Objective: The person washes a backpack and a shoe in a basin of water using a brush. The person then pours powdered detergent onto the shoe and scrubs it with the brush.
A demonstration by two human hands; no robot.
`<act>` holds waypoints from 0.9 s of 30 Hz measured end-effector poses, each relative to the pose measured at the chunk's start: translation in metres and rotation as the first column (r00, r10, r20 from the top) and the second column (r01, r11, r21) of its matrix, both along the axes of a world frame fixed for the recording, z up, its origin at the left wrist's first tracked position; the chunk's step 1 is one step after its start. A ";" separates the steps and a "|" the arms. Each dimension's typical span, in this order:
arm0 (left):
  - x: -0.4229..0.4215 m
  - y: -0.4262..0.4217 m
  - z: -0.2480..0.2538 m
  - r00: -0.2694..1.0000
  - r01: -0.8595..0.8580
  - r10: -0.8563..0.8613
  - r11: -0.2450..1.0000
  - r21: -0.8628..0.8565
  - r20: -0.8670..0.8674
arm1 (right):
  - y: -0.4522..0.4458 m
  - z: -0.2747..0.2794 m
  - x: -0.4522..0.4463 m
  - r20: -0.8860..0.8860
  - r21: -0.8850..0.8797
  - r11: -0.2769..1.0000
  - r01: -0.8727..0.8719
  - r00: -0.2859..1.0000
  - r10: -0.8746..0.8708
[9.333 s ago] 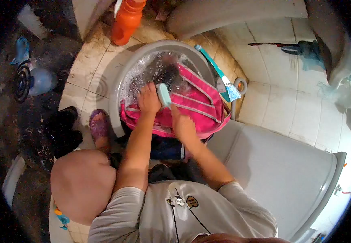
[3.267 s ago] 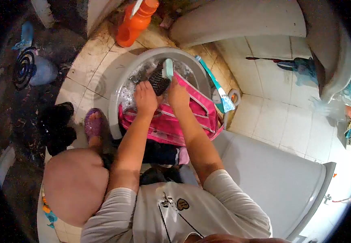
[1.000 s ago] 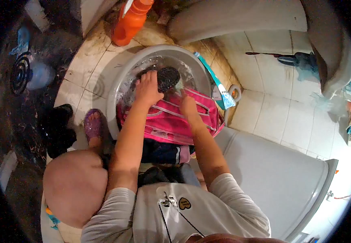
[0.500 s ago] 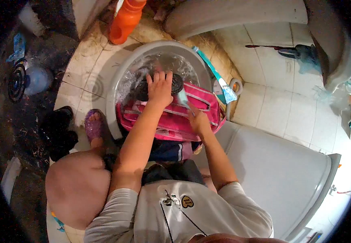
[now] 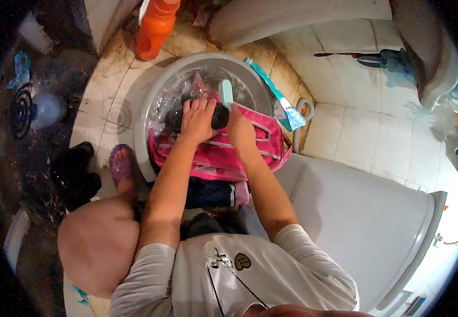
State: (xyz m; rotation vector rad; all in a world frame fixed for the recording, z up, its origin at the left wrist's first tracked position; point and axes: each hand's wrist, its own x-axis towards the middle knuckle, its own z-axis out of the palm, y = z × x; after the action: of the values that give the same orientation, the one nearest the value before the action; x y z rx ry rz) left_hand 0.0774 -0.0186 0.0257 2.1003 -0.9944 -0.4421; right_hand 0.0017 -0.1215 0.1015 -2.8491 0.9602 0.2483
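Observation:
A grey basin of water stands in front of me. My left hand presses down on a black shoe in the basin, its fingers laid over the ridged surface and partly hiding it. My right hand grips a pale green brush, which points away from me just right of the shoe. A wet pink bag with pale trim lies under both forearms, across the basin's near side. Something red shows in the water beyond the shoe.
An orange bottle stands behind the basin. A teal packet leans on its right rim near a grey hose. Right of me is a white appliance-like panel. Black footwear and a clear blue-tinted bottle lie left.
My right hand has moved forward and left with the brush, which now extends past the shoe. My left hand stays on the shoe, shifted slightly nearer and left.

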 end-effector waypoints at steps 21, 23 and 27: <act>0.002 0.002 -0.004 0.991 -0.121 0.122 0.992 0.018 -0.046 | 0.027 0.009 -0.021 -0.074 0.090 0.996 -0.026 0.997 0.033; 0.003 0.005 -0.007 0.992 -0.124 0.125 0.992 0.033 -0.021 | 0.016 0.000 0.006 -0.042 0.067 0.996 -0.056 0.997 0.059; 0.013 0.016 -0.002 0.980 -0.160 0.167 0.984 0.072 -0.108 | 0.039 0.015 0.005 -0.053 0.061 0.998 0.022 0.998 -0.019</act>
State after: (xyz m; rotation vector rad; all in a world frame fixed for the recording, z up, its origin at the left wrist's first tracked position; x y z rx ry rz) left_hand 0.0905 -0.0030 0.0237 2.1673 -0.7441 -0.5089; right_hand 0.0072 -0.0828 0.1169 -2.7889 0.9731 0.3454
